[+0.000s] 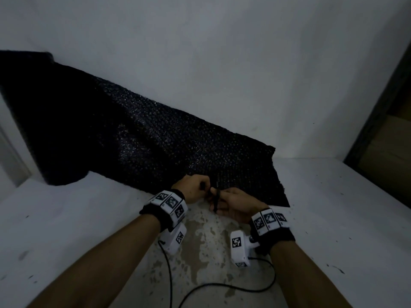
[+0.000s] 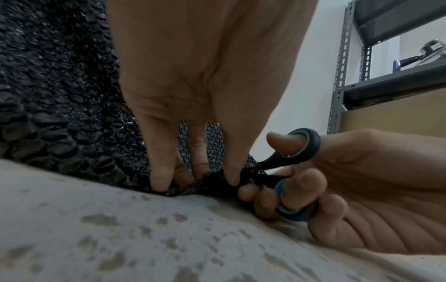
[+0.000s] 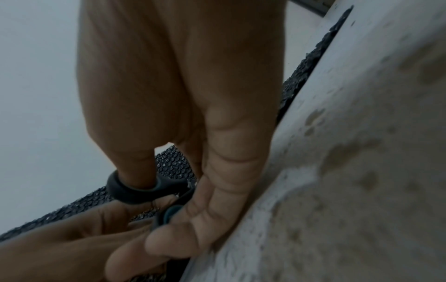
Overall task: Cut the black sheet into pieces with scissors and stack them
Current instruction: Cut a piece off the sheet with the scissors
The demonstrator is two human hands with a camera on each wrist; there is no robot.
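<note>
A long black bubble-wrap sheet runs from a roll at the far left across the white table, along the wall. At its near edge my left hand pinches the sheet between thumb and fingers. My right hand holds black scissors with blue-lined handles, thumb through one ring and fingers through the other. The scissors meet the sheet's edge right beside the left fingers. The blades are hidden by the hands and the sheet.
The white table has a worn, stained patch in front of me, with a black cable lying across it. A metal shelf rack holding a cardboard box stands to the right. A white wall is behind.
</note>
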